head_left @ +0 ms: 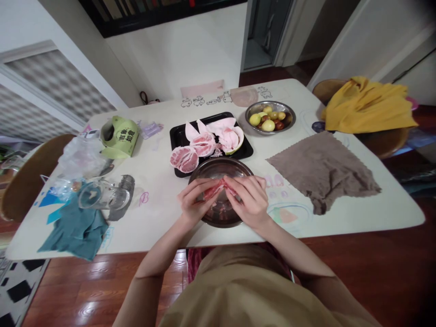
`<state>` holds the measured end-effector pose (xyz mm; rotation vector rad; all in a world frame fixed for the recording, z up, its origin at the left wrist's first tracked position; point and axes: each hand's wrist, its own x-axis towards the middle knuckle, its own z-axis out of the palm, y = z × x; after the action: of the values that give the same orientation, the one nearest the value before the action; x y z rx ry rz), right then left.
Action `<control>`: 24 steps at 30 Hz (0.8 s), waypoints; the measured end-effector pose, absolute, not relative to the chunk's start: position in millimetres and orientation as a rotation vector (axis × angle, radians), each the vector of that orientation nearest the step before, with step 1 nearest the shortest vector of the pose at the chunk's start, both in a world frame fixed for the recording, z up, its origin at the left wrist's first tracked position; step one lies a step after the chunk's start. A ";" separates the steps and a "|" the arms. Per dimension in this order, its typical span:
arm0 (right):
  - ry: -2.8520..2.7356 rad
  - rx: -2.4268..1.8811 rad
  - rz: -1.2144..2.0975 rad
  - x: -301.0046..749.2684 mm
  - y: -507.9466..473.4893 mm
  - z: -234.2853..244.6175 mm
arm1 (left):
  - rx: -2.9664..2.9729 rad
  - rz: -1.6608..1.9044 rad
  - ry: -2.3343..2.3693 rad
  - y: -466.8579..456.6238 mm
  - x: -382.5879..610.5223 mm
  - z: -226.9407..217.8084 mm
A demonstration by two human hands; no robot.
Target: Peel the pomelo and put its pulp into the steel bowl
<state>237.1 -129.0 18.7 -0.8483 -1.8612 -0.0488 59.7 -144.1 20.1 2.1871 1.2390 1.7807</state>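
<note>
At ten o'clock on the bench (143, 227), the green carton (123, 139) bears Chinese characters, the lower line reading 如意.

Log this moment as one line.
left grip: pink fruit flesh | right grip: pink fruit flesh | below: metal bowl | beyond: black tray, peeled fruit

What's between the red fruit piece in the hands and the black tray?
In the head view, the far side of the metal bowl lies between the red fruit piece and the black tray.
</note>
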 end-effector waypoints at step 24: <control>-1.747 -0.770 0.282 239.5 -118.7 26.6 | 1.733 1.611 1.224 -144.6 61.7 19.1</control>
<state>239.5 -118.7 26.6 -0.7700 -1.7472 0.2822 61.7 -144.6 19.1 1.7326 1.2243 1.6111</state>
